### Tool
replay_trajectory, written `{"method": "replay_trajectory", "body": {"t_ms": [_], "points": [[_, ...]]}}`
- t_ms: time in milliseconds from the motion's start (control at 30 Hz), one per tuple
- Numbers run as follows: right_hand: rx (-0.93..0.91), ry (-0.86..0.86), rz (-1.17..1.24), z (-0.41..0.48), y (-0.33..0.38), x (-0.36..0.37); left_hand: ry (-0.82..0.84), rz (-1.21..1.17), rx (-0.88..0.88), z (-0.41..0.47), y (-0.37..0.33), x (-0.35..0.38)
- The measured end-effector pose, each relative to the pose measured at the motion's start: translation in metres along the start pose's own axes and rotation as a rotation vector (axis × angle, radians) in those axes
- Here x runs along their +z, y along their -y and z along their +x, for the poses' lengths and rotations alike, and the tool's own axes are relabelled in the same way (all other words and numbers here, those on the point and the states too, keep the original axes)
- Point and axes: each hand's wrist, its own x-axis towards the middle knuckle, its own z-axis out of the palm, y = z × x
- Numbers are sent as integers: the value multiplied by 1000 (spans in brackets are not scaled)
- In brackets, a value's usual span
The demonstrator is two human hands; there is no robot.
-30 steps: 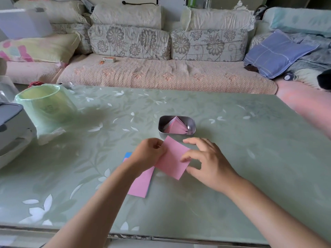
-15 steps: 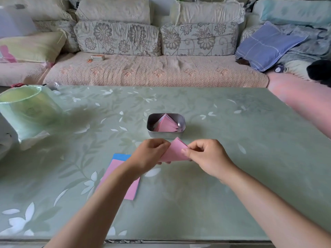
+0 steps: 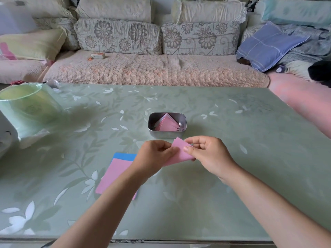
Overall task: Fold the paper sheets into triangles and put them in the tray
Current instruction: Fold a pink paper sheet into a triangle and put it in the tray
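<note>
The pink paper sheet [image 3: 180,152], flat and matte, is pinched between the left hand [image 3: 154,156] and right hand [image 3: 207,154] just before the metal tray [image 3: 167,134]. Its upper corner points toward the tray, its long axis slanting leftward-down.

Lit softly by diffuse daylight, fairly bright. Cast a broad dim shadow across the tabletop [image 3: 232,158] right of the green bin [image 3: 26,104]. Bowed straight lines at the edges; washed out the upper-left corner.
</note>
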Motion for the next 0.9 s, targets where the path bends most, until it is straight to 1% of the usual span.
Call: {"method": "replay_trajectory", "body": {"t_ms": [200,367,600,767,900], "points": [[0,32,-26,-1,-4,1,-24,70,9,2,3,1],[-9,47,-41,-2,-5,1,-29,115,55,1,2,2],[-32,34,-47,-2,-5,2,-59,-37,104,-3,-4,7],[-155,53,-230,-5,-8,4,-52,-35,173,-7,-5,10],[-236,14,-368,-8,-11,9,-85,-27,198,-10,-6,11]]}}
